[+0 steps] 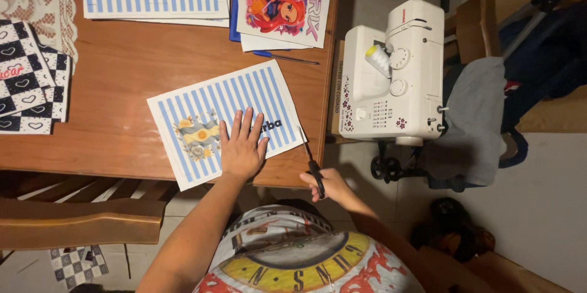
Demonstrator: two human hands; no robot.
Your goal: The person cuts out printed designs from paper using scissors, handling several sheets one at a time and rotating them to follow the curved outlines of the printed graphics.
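Gripping black-handled scissors (312,164) in my right hand (327,183), fingers closed through the loops, I point the blades toward eleven o'clock at the corner of a blue-striped sheet (225,122). Pressing flat with fingers spread, my left hand (243,146) pins that sheet to the wooden table (122,67). Farther off at two o'clock stands a white sewing machine (394,73).

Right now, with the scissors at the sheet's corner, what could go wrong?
1. The left hand lies flat on the striped sheet, fingers not far from the scissors in the right hand; a slip might nick them.
2. The sheet overhangs the table edge, so it may shift or sag and the cut could wander.
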